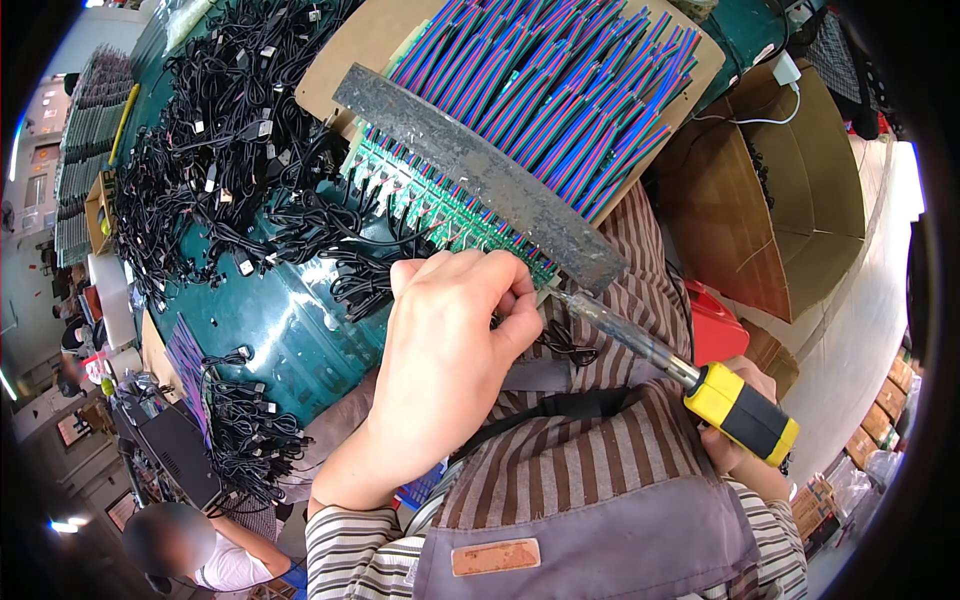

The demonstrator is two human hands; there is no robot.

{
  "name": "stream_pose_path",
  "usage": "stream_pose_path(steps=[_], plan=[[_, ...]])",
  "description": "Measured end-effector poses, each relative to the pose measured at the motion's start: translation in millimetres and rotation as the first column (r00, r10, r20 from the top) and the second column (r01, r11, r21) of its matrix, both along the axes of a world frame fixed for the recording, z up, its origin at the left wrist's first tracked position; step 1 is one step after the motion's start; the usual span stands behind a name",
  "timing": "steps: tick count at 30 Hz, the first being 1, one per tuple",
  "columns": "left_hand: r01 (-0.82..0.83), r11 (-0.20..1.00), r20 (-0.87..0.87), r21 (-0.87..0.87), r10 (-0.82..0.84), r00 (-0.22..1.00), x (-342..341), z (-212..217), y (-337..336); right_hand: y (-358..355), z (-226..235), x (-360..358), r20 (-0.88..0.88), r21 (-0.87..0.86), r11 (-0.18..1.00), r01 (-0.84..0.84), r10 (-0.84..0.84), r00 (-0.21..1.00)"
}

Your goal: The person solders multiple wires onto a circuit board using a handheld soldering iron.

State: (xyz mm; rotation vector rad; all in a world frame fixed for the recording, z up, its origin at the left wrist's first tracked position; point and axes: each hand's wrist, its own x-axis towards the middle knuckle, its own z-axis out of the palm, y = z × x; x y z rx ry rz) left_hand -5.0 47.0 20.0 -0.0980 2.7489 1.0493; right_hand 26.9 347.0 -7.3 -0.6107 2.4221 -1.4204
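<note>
My right hand [726,450] is wrapped round the yellow and black handle of a soldering iron [740,412]. The iron's metal tip reaches the near right end of a row of green circuit boards [425,205]. Close by that tip, my left hand [450,335] has its thumb and fingers pinched together; what lies between them is hidden. A dark metal bar [480,165] rests across the boards. Beyond it, many blue, red, green and black wires [560,90] fan out over a brown panel [335,45]. A black cable loop [570,345] hangs below the left fingers.
Heaps of black cables with plugs [240,130] cover the teal table [300,330] at left. An open cardboard box [800,190] stands at right, beside a red plastic item [715,325]. Another person [235,565] sits at lower left.
</note>
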Motion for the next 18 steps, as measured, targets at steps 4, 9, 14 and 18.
stream_pose_path(steps=[4,9,14,18], plan=[[0.007,1.0,0.012,0.008,-0.007,1.0,-0.9,0.4,-1.3,-1.8,5.4,-3.3,0.014,0.042,0.999,-0.03,0.029,0.999],[0.014,1.0,0.008,0.009,-0.014,1.0,-2.1,-0.2,-1.0,-3.5,8.0,-2.2,-0.039,0.022,1.0,0.017,-0.016,0.999],[0.007,1.0,0.005,0.011,-0.007,1.0,-0.7,-0.3,-1.6,15.7,-16.8,21.8,0.186,-0.126,0.962,0.244,-0.218,0.958],[0.005,1.0,0.0,0.02,-0.005,1.0,-2.1,-0.5,0.6,-11.8,-29.4,-10.7,0.143,-0.367,0.904,0.218,-0.176,0.974]])
